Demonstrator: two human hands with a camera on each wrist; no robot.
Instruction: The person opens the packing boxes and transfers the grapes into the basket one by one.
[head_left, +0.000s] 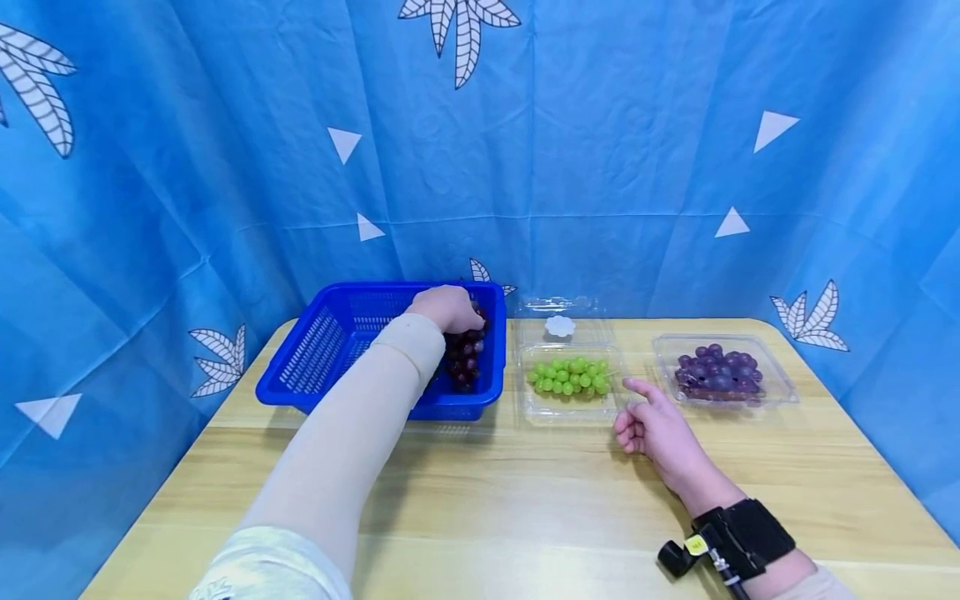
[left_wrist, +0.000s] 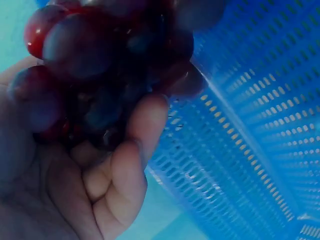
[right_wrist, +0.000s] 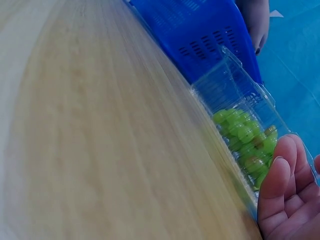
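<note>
My left hand (head_left: 446,307) grips a bunch of dark red grapes (head_left: 464,360) at the right end of the blue plastic basket (head_left: 309,348). Close up in the left wrist view, curled fingers (left_wrist: 127,172) hold the bunch from below, and part of it is cut off. Beside the right edge of a clear plastic container (head_left: 542,414), my right hand (head_left: 658,429) hovers with loosely bent fingers and nothing in them. Green grapes (head_left: 568,377) lie inside that container, whose hinged lid (head_left: 585,331) stands open toward the back.
Farther right on the wooden table (head_left: 510,500) is another clear container (head_left: 782,390) with purple grapes (head_left: 718,371). A blue patterned curtain (head_left: 615,150) hangs behind the table and along both sides. The basket stands at the back left.
</note>
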